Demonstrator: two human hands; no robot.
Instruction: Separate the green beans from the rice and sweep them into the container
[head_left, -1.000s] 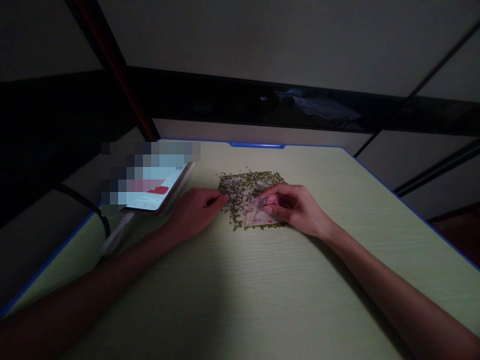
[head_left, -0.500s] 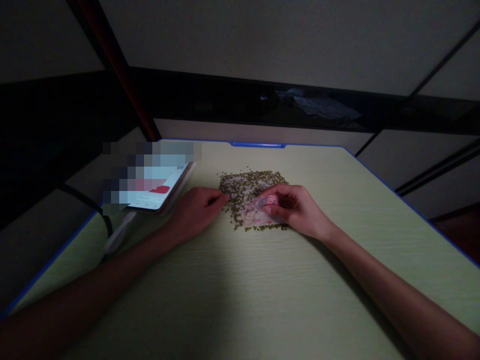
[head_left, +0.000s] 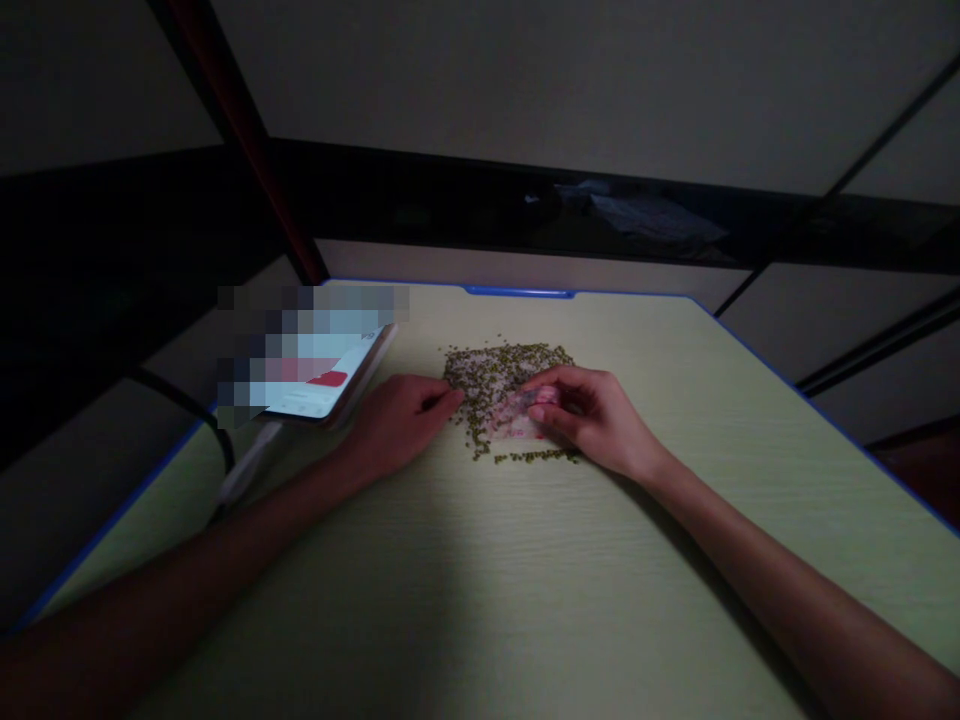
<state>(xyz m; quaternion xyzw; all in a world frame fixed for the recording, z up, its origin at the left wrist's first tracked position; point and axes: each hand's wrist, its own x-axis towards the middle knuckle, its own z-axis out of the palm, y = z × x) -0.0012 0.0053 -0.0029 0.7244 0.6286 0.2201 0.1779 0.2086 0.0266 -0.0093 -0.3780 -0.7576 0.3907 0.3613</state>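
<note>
Seemingly midway, the right hand (head_left: 606, 425) pinches a pinkish sheet (head_left: 514, 418) over beans (head_left: 480, 375) scattered mid-frame; the left hand's (head_left: 397, 425) fingers look narrow, any hold unclear.

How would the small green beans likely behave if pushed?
The small green beans would probably scatter, since they lie loose, some apart from the main patch. Each is likely light, looking tiny beside the right hand. They may roll, as they look roundish.

Counts by kind.
Two hands (head_left: 600, 420), one table (head_left: 517, 590), one phone (head_left: 300, 400), at least one sheet (head_left: 510, 422); seeds (head_left: 480, 378) too many to count.
</note>
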